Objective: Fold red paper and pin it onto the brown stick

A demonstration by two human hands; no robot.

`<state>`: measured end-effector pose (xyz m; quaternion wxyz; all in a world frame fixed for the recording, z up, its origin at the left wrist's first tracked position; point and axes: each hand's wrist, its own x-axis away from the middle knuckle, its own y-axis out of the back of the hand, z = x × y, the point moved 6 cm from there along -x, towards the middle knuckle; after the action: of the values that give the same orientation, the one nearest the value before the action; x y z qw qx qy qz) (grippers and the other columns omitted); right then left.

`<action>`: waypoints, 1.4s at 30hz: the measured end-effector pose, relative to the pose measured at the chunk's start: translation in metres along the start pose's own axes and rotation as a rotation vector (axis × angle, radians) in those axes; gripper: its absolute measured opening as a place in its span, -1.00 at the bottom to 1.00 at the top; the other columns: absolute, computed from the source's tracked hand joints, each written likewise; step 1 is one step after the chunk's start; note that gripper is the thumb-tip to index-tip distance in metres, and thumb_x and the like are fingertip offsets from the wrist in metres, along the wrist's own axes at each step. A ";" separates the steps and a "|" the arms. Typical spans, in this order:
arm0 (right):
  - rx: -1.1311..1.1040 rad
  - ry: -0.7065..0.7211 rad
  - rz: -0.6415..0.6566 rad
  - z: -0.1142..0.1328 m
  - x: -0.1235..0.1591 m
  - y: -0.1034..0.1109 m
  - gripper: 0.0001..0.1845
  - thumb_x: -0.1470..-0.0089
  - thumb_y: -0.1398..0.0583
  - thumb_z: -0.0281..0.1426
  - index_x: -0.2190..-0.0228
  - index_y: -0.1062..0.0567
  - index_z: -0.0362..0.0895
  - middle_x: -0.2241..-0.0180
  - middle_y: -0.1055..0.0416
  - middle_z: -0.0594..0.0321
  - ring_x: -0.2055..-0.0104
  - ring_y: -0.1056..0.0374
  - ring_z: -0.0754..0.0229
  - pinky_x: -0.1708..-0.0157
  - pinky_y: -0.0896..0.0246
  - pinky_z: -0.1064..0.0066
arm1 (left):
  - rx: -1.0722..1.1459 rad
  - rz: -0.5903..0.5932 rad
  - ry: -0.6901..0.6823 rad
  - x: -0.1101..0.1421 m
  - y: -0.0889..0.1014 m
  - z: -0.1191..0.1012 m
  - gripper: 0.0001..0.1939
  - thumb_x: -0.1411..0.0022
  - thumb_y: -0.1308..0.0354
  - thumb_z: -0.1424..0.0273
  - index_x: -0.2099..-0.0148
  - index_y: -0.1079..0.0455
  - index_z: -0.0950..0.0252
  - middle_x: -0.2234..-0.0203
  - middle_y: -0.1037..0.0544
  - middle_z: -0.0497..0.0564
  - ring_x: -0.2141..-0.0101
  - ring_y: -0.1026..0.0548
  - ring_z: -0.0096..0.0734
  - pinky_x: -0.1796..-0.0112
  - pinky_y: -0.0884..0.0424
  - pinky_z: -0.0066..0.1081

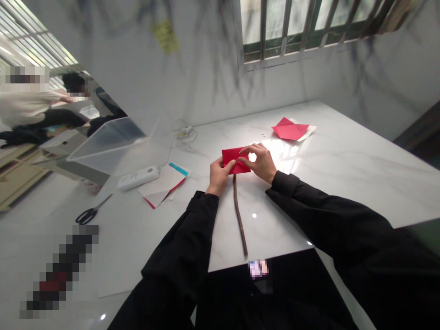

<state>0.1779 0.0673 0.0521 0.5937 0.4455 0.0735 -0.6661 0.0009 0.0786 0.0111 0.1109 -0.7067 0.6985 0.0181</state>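
left fingers [229, 166] grip red paper [227, 154]; right fingers [245, 161] curl at its face, grip unclear, brown stick [237, 206] below them. likely fine handling, needing steady left support.

Head-worn view, forward and down

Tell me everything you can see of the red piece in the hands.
The red piece is flat, roughly rectangular and plain, perhaps paper or felt. The left hand grips its left side, thumb across the face; the right hand's fingertips are at its right half. Below its lower edge runs the brown stick; whether they touch is unclear.
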 end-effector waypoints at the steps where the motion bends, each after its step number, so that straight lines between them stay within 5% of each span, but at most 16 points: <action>1: -0.013 0.005 0.038 0.001 0.000 -0.003 -0.90 -0.26 -0.32 -0.30 0.28 -0.62 -0.06 0.29 -0.58 0.17 0.19 -0.40 0.03 0.03 -0.30 0.14 | -0.003 0.013 0.001 0.000 -0.001 0.000 -0.53 -0.03 -0.50 0.21 0.05 -0.62 0.36 0.24 -0.71 0.10 0.31 -0.62 -0.29 0.21 -0.53 -0.32; 11: -0.220 -0.172 0.203 -0.005 0.002 -0.013 -0.73 -0.24 -0.33 -0.11 0.38 -0.63 -0.02 0.30 -0.59 0.20 0.23 -0.38 0.07 0.06 -0.27 0.21 | -0.019 0.025 0.010 0.003 -0.004 -0.002 -0.59 -0.04 -0.50 0.21 0.12 -0.62 0.36 0.29 -0.69 0.09 0.33 -0.60 -0.30 0.22 -0.51 -0.34; 17: -0.379 -0.292 0.188 -0.012 0.002 -0.011 -0.77 -0.19 -0.34 -0.16 0.33 -0.60 -0.06 0.31 -0.57 0.20 0.24 -0.42 0.11 0.21 -0.29 0.30 | -0.070 -0.136 -0.045 -0.005 0.011 -0.001 -0.64 -0.07 -0.45 0.21 0.16 -0.59 0.34 0.34 -0.65 0.04 0.36 -0.55 -0.37 0.30 -0.48 -0.42; 24: -0.156 -0.302 0.224 -0.044 0.006 -0.018 -0.94 -0.15 -0.31 -0.37 0.37 -0.59 -0.09 0.38 -0.57 0.23 0.38 -0.40 0.19 0.27 -0.29 0.32 | -0.040 -0.316 0.030 -0.012 0.031 0.001 -0.57 -0.20 -0.36 0.00 0.26 -0.45 0.29 0.56 -0.41 -0.10 0.62 -0.28 -0.58 0.67 -0.12 -0.57; 33: 0.313 -0.035 0.423 -0.028 0.012 -0.023 -0.80 -0.22 -0.20 -0.53 0.27 -0.66 -0.13 0.26 -0.58 0.10 0.28 -0.44 0.10 0.21 -0.21 0.32 | 0.022 -0.320 0.063 -0.009 0.034 0.003 -0.54 -0.09 -0.44 0.05 0.15 -0.46 0.27 0.40 -0.56 -0.04 0.46 -0.50 -0.48 0.48 -0.44 -0.53; 42: 0.373 -0.033 0.486 -0.019 0.017 -0.024 -0.75 -0.32 -0.17 -0.51 0.18 -0.68 -0.15 0.16 -0.59 -0.01 0.15 -0.49 0.00 0.11 -0.26 0.27 | 0.096 -0.280 0.059 -0.011 0.033 0.008 -0.54 0.01 -0.51 0.21 0.15 -0.43 0.29 0.37 -0.59 -0.02 0.44 -0.52 -0.51 0.33 -0.53 -0.46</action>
<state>0.1685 0.0737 0.0185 0.6446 0.5405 -0.1684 -0.5137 -0.0312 0.0903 0.0011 0.1253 -0.7914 0.5961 -0.0516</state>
